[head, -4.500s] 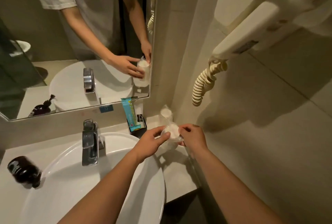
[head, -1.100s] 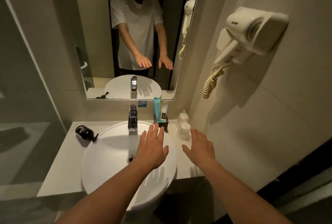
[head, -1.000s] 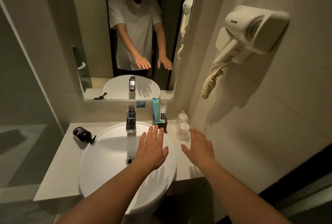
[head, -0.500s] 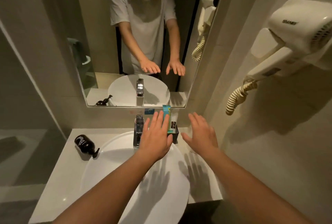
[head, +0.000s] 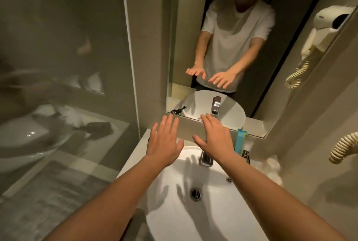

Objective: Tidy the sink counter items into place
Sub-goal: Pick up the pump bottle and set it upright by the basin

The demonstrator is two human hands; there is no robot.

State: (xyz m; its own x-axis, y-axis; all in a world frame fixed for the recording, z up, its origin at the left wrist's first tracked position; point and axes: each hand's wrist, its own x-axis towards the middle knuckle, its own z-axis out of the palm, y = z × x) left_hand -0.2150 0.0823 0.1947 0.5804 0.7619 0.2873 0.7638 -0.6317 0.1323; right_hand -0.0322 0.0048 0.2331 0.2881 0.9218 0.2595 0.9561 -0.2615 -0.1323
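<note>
Both hands spread flat, empty: left hand (head: pixel 164 144) at 10 o'clock of basin (head: pixel 203 211), right hand (head: pixel 215 140) above tap (head: pixel 206 158). Next: reach left along desk (head: pixel 135 149), grasp low.

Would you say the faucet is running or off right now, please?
Off: no stream falls from the faucet, and the basin around the drain shows no flowing water.
</note>
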